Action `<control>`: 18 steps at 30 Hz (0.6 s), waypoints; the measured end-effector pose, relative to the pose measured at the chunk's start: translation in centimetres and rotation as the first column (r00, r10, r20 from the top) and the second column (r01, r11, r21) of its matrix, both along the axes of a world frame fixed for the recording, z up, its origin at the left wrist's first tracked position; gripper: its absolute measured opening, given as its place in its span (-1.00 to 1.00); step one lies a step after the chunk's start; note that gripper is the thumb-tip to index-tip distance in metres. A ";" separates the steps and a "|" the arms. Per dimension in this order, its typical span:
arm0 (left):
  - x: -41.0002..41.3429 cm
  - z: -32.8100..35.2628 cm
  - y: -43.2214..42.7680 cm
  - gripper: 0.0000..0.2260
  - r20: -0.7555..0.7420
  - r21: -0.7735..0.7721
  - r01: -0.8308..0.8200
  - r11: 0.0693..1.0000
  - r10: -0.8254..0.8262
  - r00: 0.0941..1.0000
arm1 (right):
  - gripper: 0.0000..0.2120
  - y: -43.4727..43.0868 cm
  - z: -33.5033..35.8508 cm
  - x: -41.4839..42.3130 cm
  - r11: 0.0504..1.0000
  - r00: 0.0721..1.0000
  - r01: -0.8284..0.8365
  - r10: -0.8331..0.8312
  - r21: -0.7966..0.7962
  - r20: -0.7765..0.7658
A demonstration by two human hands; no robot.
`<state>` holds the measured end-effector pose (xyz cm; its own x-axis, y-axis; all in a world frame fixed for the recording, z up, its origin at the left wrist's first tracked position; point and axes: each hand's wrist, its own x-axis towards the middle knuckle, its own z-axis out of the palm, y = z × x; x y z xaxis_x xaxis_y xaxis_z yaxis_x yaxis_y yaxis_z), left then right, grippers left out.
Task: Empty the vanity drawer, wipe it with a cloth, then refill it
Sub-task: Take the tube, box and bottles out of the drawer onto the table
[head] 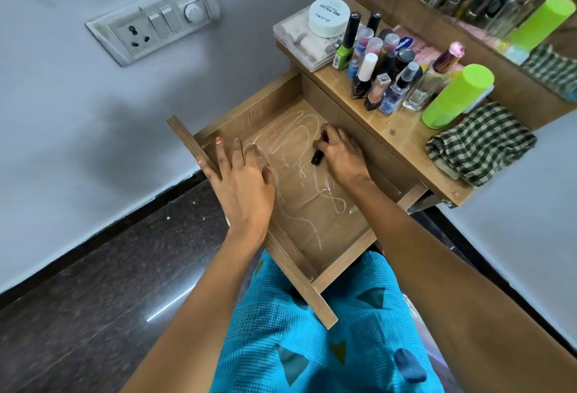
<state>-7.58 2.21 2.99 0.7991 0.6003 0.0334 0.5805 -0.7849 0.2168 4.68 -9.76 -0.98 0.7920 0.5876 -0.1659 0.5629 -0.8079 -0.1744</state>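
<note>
Right hand point(342, 155): inside the drawer point(315, 214), near its far end, fingers curled round a small black bottle point(317, 157) whose lower end is at or just above the drawer floor. Left hand point(240, 183): flat and spread, fingers straight, resting on the drawer's front panel and holding nothing. Drawer: pulled fully out over the person's lap, with no contents visible apart from that one bottle. Its floor carries looping white streaks point(299, 174), so by appearance it is not clean. Checked cloth point(480, 146): folded on the vanity top point(406, 139), beyond the drawer's right side, out of use. Assessment: emptying is done or all but done. It cannot be told whether the bottle is the last item out or the first back in. Given the streaks, wiping looks unfinished, and refilling remains. Removed stock stands beyond the drawer's far end: nail polish bottles point(377, 80), a green canister point(456, 97), and a clear box point(299, 39) carrying a white tub point(328, 16). Legible writing: the tub lid reads "NAIL POLISH" and "zudio", seen upside down. Other labels are too small to read.
</note>
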 end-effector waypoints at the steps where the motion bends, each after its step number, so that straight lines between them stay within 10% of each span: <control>1: 0.0 -0.1 0.0 -0.60 -0.007 -0.013 -0.012 1.000 0.011 1.000 | -0.66 0.0 -0.1 0.1 1.000 1.000 -0.002 0.002 0.001 0.015; 18: -0.5 -0.5 -0.2 -0.42 -0.005 -0.057 -0.135 0.989 0.135 0.991 | -0.75 -1.0 3.4 -3.7 0.742 0.942 0.290 -0.333 0.604 -0.043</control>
<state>-8.10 2.05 2.50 0.7107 0.7035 -0.0054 0.6806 -0.6857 0.2581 0.93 -10.73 2.46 0.9446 0.2685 0.1888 0.3251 -0.6857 -0.6512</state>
